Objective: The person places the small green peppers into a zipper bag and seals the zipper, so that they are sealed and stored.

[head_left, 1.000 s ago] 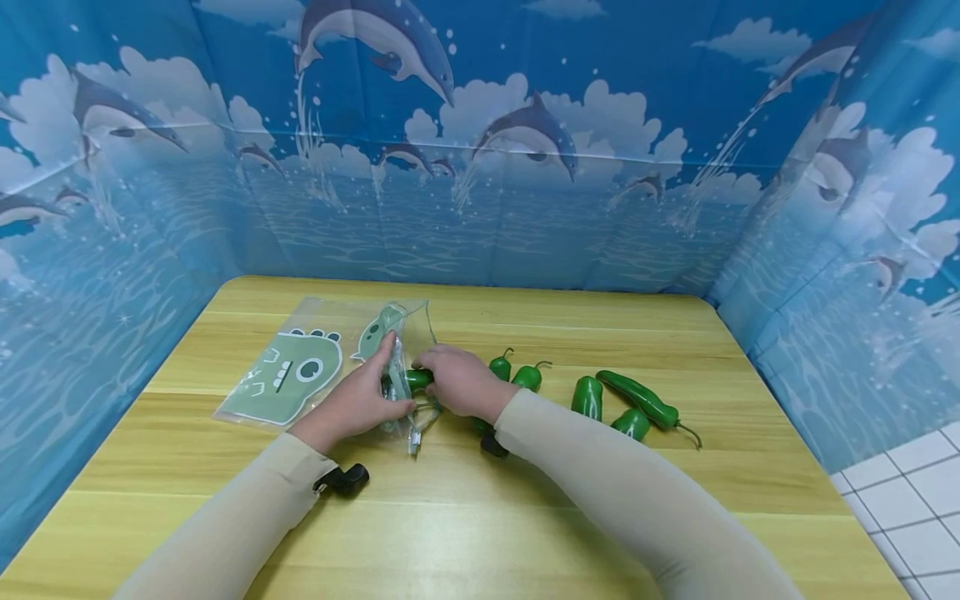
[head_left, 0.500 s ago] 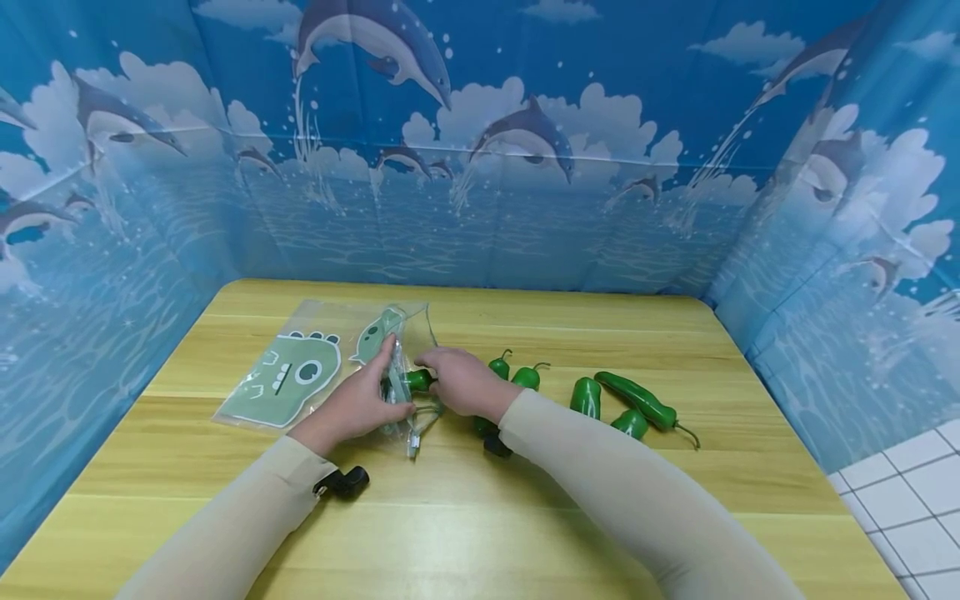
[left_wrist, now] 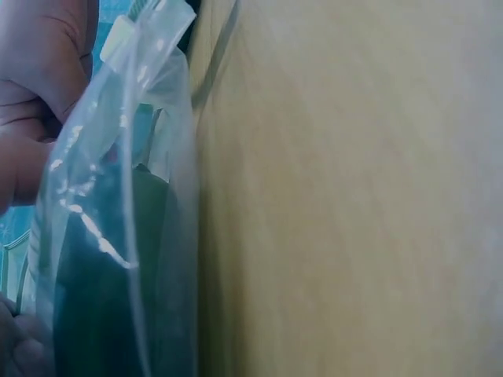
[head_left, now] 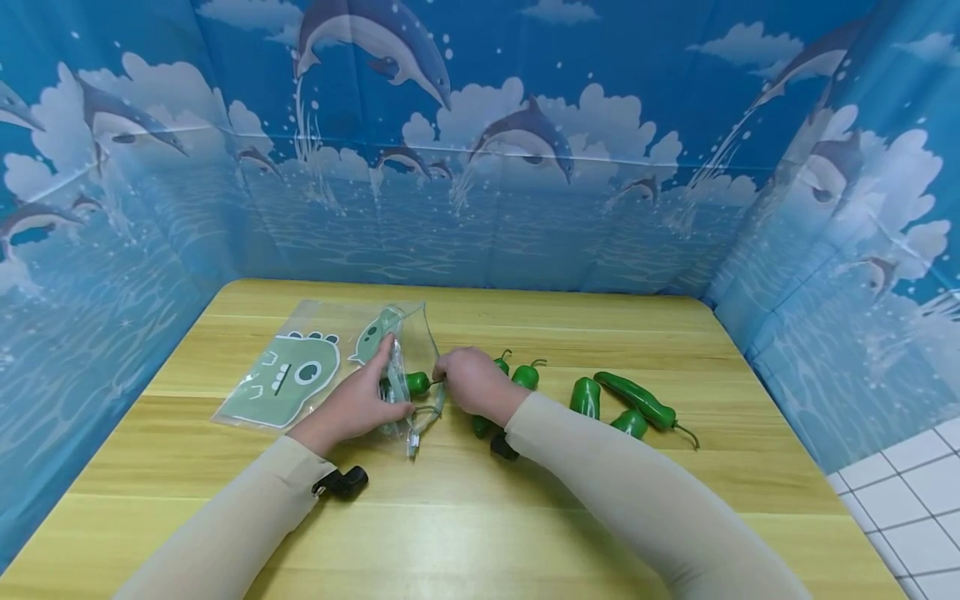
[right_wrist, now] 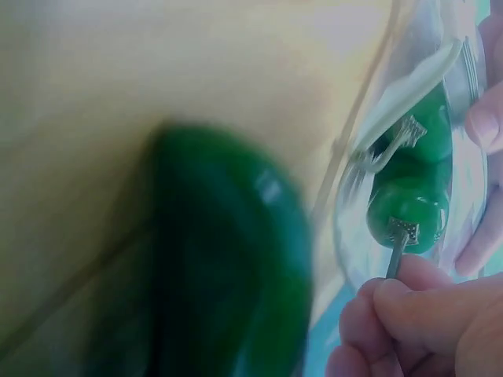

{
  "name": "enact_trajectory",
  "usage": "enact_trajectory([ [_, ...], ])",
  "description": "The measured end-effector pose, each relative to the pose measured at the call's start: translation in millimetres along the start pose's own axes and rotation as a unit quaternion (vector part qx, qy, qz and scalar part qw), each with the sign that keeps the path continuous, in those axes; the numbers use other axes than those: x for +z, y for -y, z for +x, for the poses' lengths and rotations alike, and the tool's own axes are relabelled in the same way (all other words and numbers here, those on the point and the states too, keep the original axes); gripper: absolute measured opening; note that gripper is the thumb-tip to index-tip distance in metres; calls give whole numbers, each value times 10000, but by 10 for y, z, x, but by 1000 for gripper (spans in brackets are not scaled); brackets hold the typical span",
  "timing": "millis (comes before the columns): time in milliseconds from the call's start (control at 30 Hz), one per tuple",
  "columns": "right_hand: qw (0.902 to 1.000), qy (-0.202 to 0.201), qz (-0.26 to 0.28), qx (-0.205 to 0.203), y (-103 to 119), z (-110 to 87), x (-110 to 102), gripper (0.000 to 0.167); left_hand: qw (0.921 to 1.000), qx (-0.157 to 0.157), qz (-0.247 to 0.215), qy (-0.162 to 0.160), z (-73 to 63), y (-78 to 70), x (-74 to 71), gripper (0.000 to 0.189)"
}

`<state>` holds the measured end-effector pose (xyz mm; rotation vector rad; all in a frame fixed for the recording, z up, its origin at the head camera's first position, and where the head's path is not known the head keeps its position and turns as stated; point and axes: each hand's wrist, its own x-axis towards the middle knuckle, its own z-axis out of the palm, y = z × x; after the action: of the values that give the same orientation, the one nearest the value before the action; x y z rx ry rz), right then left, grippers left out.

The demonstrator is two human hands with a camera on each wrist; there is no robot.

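A clear plastic bag (head_left: pixel 247 396) with green cartoon prints lies on the table. My left hand (head_left: pixel 348 408) holds its mouth, thumb and fingers spread round the rim. Stem outward, a green pepper (head_left: pixel 417 383) sits in that mouth. My right hand (head_left: pixel 476 379) pinches its stem (right_wrist: pixel 398 253) between thumb and fingers, plainest in the right wrist view. Beside it inside the bag is a second green pepper (right_wrist: pixel 434 129). Through the plastic, the left wrist view shows a dark green shape (left_wrist: pixel 102 290). The bag hides part of my left fingers.
Green peppers (head_left: pixel 527 377) lie just right of my right hand, one partly beneath its wrist. Farther right are two short peppers (head_left: pixel 586 397) and a long one (head_left: pixel 637 398). The wooden table (head_left: pixel 450 525) meets a blue dolphin-print curtain (head_left: pixel 480 225) behind.
My right hand has shifted slightly right, from the pepper's body to its stem, and more of the pepper shows. My left hand stays on the bag.
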<state>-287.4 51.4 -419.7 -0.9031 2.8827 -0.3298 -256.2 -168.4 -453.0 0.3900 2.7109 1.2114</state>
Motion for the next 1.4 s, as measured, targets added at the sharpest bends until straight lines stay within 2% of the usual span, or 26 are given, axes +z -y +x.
enact_trajectory([
  [100, 9999, -15, -116, -100, 49, 20, 9, 40, 10000, -4, -75, 0, 0, -3, 0, 124],
  [467, 9994, -118, 226, -226, 159, 92, 104, 33, 10000, 29, -43, -14, 13, 28, 4, 122],
  [733, 9978, -128, 581, 289, 77, 50, 62, 23, 9999, -117, 25, -41, 4, 29, -2, 123],
  [1067, 9985, -180, 438, 292, 91, 114, 93, 22, 9995, 18, -238, -200, 10, -6, -16, 121],
  [1400, 9990, -173, 356, 197, 194, 204, 140, 25, 9977, -96, -551, -371, 19, -19, -48, 120],
])
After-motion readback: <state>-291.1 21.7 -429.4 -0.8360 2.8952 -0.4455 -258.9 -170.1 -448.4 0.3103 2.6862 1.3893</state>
